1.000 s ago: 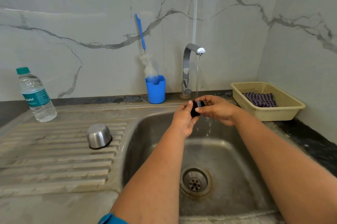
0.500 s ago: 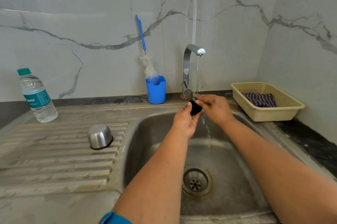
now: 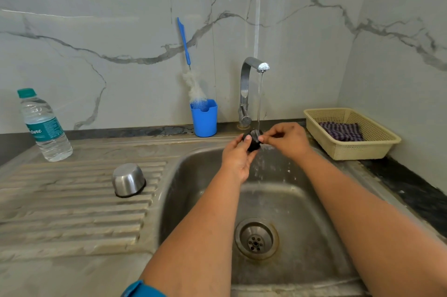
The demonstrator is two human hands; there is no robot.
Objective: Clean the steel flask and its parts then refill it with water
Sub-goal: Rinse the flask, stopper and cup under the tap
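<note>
Plastic bottle (image 3: 44, 127) on drainboard; striped cloth (image 3: 342, 131) in basket (image 3: 377, 149).

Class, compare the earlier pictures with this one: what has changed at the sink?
Little changed: both hands, left hand and right hand, keep turning the black stopper under the tap's stream, splashing more now. The steel cap, bottle and basket stayed put.

Both forearms are bare from the fingers back to the elbows. A blue sleeve (image 3: 142, 290) edge (only a small curved strip shows) sits far behind the left hand (image 3: 235, 158), above the elbow.
</note>
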